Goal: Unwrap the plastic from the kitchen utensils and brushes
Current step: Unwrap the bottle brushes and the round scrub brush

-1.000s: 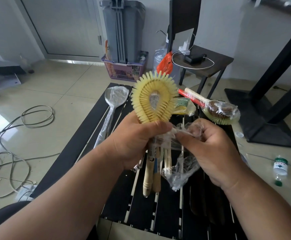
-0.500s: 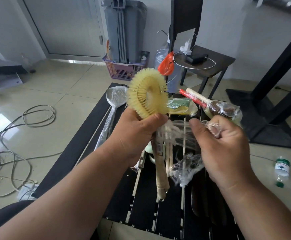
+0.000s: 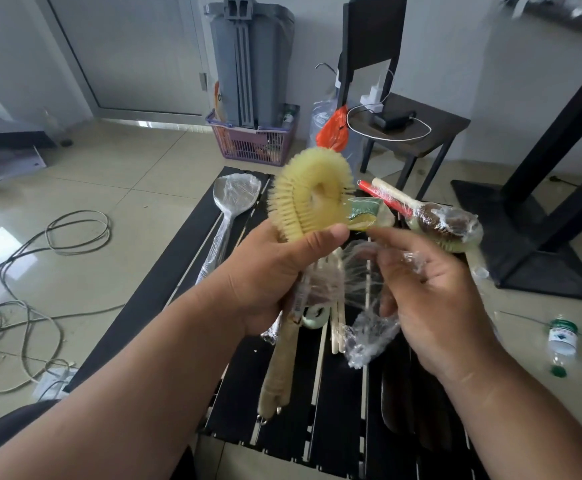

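Above the near end of the slatted table [image 3: 164, 292], the left hand [image 3: 265, 275] grips the half-unwrapped yellow brush [image 3: 312, 199], the right hand [image 3: 431, 292] pinches loosened plastic film [image 3: 362, 268], while a spatula [image 3: 235, 199] and another brush [image 3: 438, 223] lie wrapped farther off.

Black slatted worktop [image 3: 164, 299] over pale tiled floor [image 3: 116, 188]. Loose grey cables [image 3: 40, 244] coiled at left. Purple plastic basket [image 3: 253, 142] below grey bin [image 3: 251, 57]. Dark wooden chair [image 3: 417, 123] bearing white cord. Green-capped clear bottle [image 3: 561, 344] lying at right.
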